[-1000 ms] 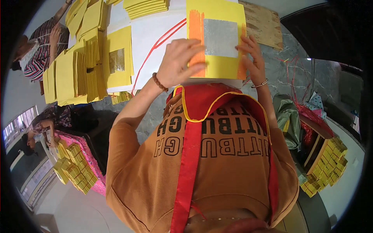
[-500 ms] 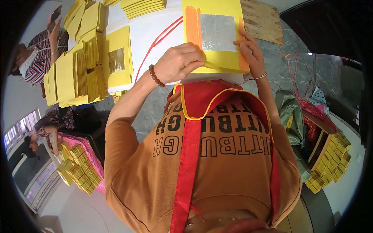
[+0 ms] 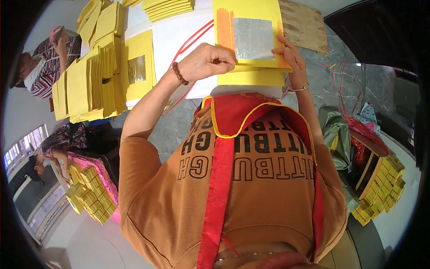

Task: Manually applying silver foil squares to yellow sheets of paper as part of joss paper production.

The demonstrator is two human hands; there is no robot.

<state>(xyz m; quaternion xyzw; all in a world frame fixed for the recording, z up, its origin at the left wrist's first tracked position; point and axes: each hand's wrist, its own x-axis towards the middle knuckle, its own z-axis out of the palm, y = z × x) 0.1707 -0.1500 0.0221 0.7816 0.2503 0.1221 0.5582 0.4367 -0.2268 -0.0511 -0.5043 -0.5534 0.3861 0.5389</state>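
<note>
A stack of yellow paper sheets (image 3: pixel 251 78) lies on the white table (image 3: pixel 179 40) in front of me. Its top sheet (image 3: pixel 248 31) has an orange band and a silver foil square (image 3: pixel 253 38). My left hand (image 3: pixel 208 60), with a bead bracelet on the wrist, pinches the near left edge of that top sheet. My right hand (image 3: pixel 292 56), wearing a thin bangle, holds the sheet's right edge with fingers laid on it. The sheet's near edge is lifted slightly off the stack.
Piles of yellow sheets (image 3: pixel 96 80) fill the table's left, one showing a gold foil square (image 3: pixel 136 69). More stacks (image 3: pixel 168 8) lie at the far edge, a wooden board (image 3: pixel 302 24) at right. Two persons (image 3: pixel 42 65) sit left. Bundled yellow packs (image 3: pixel 380 193) lie right, red string (image 3: pixel 188 42) crosses the table.
My left hand slid from the sheet's middle to its near left edge and closed on it. The right hand stayed on the right edge.
</note>
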